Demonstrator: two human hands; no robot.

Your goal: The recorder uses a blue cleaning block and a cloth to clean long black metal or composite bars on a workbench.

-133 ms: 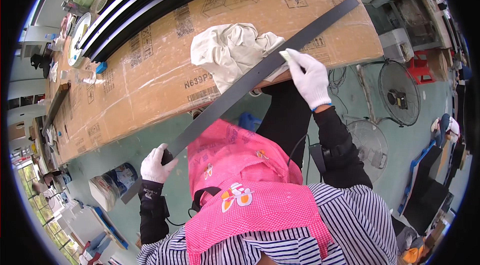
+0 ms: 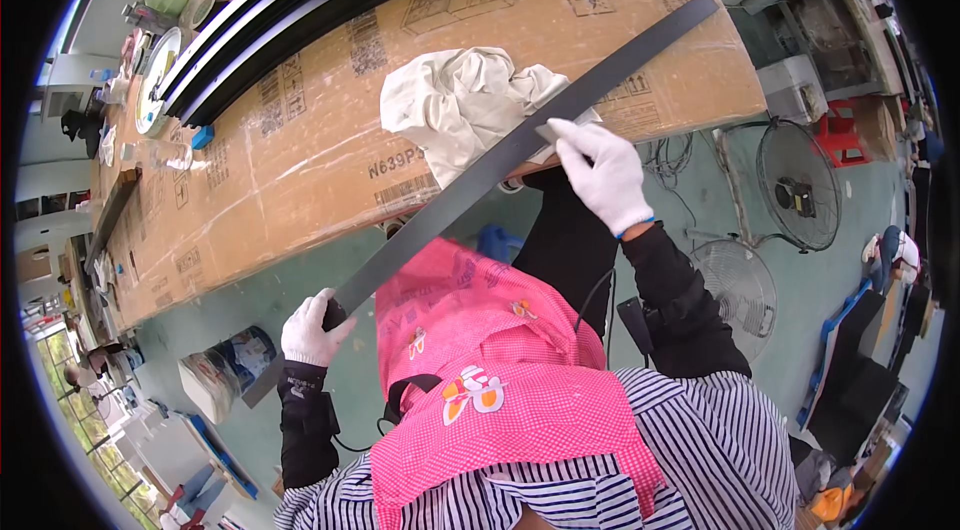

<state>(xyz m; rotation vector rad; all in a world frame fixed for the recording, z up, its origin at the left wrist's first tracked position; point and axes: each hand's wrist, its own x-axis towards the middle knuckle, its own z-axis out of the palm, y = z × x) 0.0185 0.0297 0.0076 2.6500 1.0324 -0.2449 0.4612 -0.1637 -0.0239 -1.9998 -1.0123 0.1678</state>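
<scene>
A long flat dark-grey strip (image 2: 440, 208) runs slantwise from the lower left up to the right, its far end over the cardboard-covered table (image 2: 300, 185). White-gloved, my left hand (image 2: 310, 333) is closed around the strip near its lower end; something dark shows at the thumb. My right hand (image 2: 605, 175), also gloved in white, pinches a small pale flat piece (image 2: 546, 132) against the strip's face, just past its middle. Its exact kind is too small to make out. Behind the strip a crumpled off-white cloth (image 2: 450, 100) lies on the cardboard, partly covered by it.
Several long black profiles (image 2: 330, 5) lie along the table's far side. A small blue block (image 2: 203, 137) sits near their left end. On the floor to the right stand a black-caged fan (image 2: 798, 192) and a red stool (image 2: 845, 135). Left of me is a plastic-wrapped bundle (image 2: 225, 370).
My right hand has slid down and left along the strip with the small pale piece. The left hand and the strip have stayed in place.
</scene>
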